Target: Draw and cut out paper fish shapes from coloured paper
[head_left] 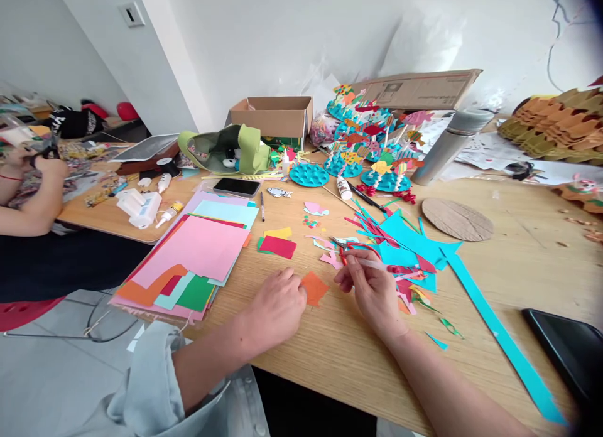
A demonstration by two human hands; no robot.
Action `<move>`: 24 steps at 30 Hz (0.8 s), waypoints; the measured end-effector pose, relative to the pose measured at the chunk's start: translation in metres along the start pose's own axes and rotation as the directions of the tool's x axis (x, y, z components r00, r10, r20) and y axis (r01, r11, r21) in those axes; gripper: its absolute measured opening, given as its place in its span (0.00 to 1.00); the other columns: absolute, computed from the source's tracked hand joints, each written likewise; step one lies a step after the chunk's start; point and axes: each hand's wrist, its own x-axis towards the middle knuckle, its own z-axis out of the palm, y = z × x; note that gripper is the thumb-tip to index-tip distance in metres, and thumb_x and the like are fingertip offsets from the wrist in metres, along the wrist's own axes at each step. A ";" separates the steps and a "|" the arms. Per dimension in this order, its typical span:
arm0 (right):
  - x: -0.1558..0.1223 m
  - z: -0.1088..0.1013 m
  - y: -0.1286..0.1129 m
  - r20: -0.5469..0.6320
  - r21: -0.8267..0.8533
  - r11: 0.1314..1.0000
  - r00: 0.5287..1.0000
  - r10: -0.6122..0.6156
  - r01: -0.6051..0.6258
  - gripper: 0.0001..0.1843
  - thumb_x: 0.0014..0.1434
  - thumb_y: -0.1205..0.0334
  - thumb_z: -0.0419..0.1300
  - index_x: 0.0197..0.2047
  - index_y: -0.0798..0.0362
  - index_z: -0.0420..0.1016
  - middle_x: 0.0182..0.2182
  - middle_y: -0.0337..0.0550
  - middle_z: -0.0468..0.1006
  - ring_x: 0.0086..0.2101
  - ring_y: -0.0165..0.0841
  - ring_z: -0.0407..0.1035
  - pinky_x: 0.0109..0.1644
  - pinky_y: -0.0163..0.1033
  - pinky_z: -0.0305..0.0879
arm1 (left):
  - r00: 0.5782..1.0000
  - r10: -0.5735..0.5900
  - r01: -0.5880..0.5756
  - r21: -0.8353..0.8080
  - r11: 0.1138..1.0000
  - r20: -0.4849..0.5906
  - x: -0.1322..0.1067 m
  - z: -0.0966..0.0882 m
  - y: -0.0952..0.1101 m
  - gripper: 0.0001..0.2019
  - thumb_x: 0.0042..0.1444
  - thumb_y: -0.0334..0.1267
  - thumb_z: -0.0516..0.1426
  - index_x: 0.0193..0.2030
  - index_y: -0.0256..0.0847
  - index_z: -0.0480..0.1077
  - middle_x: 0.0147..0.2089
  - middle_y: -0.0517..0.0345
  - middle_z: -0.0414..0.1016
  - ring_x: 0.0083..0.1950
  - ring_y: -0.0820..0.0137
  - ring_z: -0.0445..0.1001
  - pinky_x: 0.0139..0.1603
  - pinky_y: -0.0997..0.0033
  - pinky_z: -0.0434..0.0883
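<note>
My left hand (pixel 281 304) is closed, its fingertips at the left edge of a small orange paper piece (pixel 315 290) just over the table. To its right, my right hand (pixel 372 289) is curled around small scissors with red handles (pixel 345 256), blades pointing away to the left. A pale, thin stick-like thing crosses that hand's fingers; I cannot make out what it is. Pink paper scraps (pixel 331 259) lie just beyond the scissors. Small red, yellow and green paper pieces (pixel 277 247) are stacked beyond my left hand.
Coloured paper sheets (pixel 207 242) are piled at left. Turquoise paper cuttings (pixel 405 236), a cardboard disc (pixel 456 219) and a phone (pixel 565 349) lie at right. Behind stand paper fish models (pixel 372 142), a steel flask (pixel 447 149) and a box (pixel 273 118). Another person's hands (pixel 49 167) are far left.
</note>
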 end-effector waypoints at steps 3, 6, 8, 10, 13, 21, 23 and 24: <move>-0.004 0.000 -0.004 0.165 -0.259 0.959 0.984 -0.073 0.115 0.13 0.67 0.53 0.48 0.43 0.52 0.67 0.22 0.39 0.75 0.21 0.32 0.71 0.27 0.36 0.68 | 0.999 -0.039 0.038 -0.049 0.998 -0.027 -0.002 0.000 -0.005 0.08 0.56 0.26 0.51 0.36 0.35 0.72 0.39 0.50 0.71 0.47 0.61 0.66 0.50 0.60 0.67; -0.007 -0.001 -0.010 0.308 -0.495 0.827 0.944 -0.121 0.268 0.12 0.67 0.58 0.47 0.43 0.52 0.69 0.24 0.41 0.78 0.24 0.34 0.73 0.30 0.38 0.68 | 0.998 -0.017 0.011 -0.096 0.995 -0.062 -0.003 -0.001 -0.011 0.12 0.57 0.25 0.49 0.43 0.36 0.72 0.48 0.49 0.70 0.56 0.60 0.63 0.56 0.59 0.65; -0.007 -0.001 -0.013 0.375 -0.553 0.748 0.911 -0.170 0.367 0.11 0.66 0.62 0.47 0.42 0.52 0.70 0.29 0.45 0.79 0.29 0.36 0.74 0.34 0.39 0.69 | 0.998 0.006 -0.013 -0.120 0.993 -0.060 -0.006 0.000 -0.012 0.14 0.57 0.24 0.49 0.46 0.37 0.71 0.50 0.49 0.70 0.58 0.60 0.61 0.58 0.59 0.64; -0.005 -0.001 -0.013 0.419 -0.563 0.700 0.882 -0.217 0.440 0.11 0.65 0.66 0.47 0.42 0.54 0.71 0.33 0.49 0.78 0.34 0.39 0.74 0.37 0.41 0.70 | 0.999 0.005 -0.011 -0.131 0.991 -0.049 -0.009 0.002 -0.009 0.15 0.57 0.24 0.49 0.48 0.36 0.70 0.51 0.49 0.70 0.60 0.60 0.60 0.59 0.57 0.63; -0.002 -0.001 -0.010 0.447 -0.553 0.677 0.858 -0.252 0.486 0.12 0.63 0.71 0.48 0.43 0.55 0.71 0.36 0.51 0.77 0.37 0.40 0.73 0.40 0.43 0.70 | 0.999 -0.018 0.013 -0.163 0.987 -0.031 -0.016 0.002 -0.001 0.16 0.56 0.24 0.49 0.49 0.36 0.70 0.52 0.47 0.69 0.59 0.59 0.61 0.59 0.57 0.64; 0.000 -0.003 -0.007 0.487 -0.453 0.694 0.807 -0.333 0.559 0.15 0.62 0.73 0.51 0.50 0.52 0.69 0.48 0.55 0.73 0.53 0.43 0.66 0.52 0.48 0.68 | 0.997 0.056 -0.072 -0.336 0.939 -0.059 -0.020 -0.009 0.004 0.16 0.59 0.27 0.49 0.52 0.42 0.69 0.53 0.53 0.69 0.57 0.65 0.64 0.60 0.62 0.64; 0.000 -0.004 -0.009 0.420 -0.444 0.728 0.839 -0.345 0.522 0.12 0.64 0.71 0.49 0.48 0.51 0.69 0.43 0.52 0.76 0.47 0.41 0.70 0.48 0.46 0.70 | 0.994 0.057 -0.082 -0.274 0.958 -0.097 -0.019 -0.006 -0.004 0.18 0.58 0.27 0.50 0.54 0.41 0.69 0.60 0.51 0.65 0.64 0.62 0.59 0.64 0.58 0.60; 0.000 -0.005 -0.010 0.392 -0.437 0.745 0.853 -0.345 0.503 0.12 0.65 0.70 0.48 0.47 0.51 0.69 0.41 0.50 0.77 0.44 0.40 0.72 0.46 0.46 0.70 | 0.992 0.082 -0.104 -0.254 0.962 -0.093 -0.019 -0.004 -0.008 0.18 0.59 0.28 0.51 0.54 0.42 0.69 0.61 0.51 0.64 0.65 0.61 0.57 0.64 0.57 0.59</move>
